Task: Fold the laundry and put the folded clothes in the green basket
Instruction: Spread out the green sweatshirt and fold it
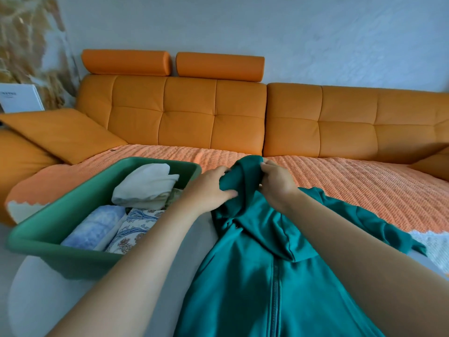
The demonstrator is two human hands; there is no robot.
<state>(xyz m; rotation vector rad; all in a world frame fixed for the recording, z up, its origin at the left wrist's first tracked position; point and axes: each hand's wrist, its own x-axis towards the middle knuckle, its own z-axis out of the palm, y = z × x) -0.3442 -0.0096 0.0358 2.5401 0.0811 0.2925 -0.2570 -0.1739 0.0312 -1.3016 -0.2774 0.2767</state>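
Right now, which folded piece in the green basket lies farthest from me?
The white bundle, at the far end of the green basket. The pale blue piece and the floral piece lie at the near end.

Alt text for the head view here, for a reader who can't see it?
The left hand and right hand grip bunched fabric at the far end of a teal zip hoodie lying partly on an orange sofa. Beside the left arm, the green basket holds folded clothes, white, blue and floral.

both arms stretched fwd, left hand [211, 188] & right hand [275, 182] fingers curled, gripping
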